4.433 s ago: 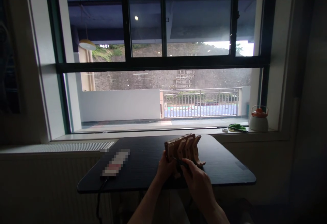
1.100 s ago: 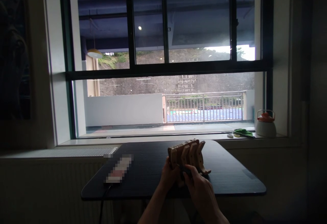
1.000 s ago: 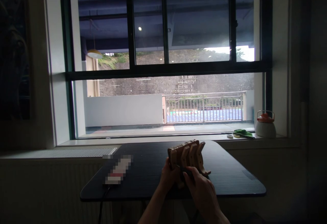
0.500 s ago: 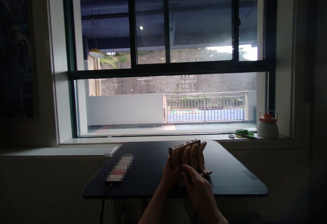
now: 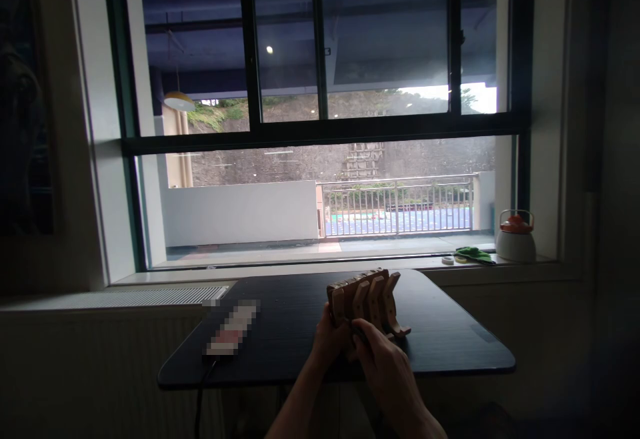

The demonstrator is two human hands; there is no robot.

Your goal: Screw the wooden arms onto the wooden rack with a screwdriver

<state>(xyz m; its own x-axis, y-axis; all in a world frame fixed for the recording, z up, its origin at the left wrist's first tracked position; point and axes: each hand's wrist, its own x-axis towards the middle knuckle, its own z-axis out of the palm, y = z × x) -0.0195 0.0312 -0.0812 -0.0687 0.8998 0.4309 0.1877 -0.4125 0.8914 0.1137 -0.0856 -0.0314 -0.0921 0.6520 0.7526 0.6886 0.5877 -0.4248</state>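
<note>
A brown wooden rack-like piece [image 5: 367, 287] with several bent pale wooden arms stands tilted over the table in front of me. My left hand [image 5: 329, 340] is closed around its lower left side, partly hidden behind the wood and my other hand. Close beside it, my right hand [image 5: 383, 352] has its thumb and fingers pinched together at the near lower edge of the piece. Whatever sits in that pinch is too dark and covered to make out. Round dark spots mark the bent arms.
A dark table [image 5: 450, 339] with rounded corners lies under the work. On its left is a blurred pale object [image 5: 233, 329] with a black cable [image 5: 199, 399]. The windowsill bears a white kettle [image 5: 516, 245], a green cloth [image 5: 473, 254] and small rings. A radiator [image 5: 115, 345] stands at left.
The whole view has shifted slightly, so everything appears a little further left and higher. Both hands stay at the wooden piece, with the right fingers slightly closer to it.
</note>
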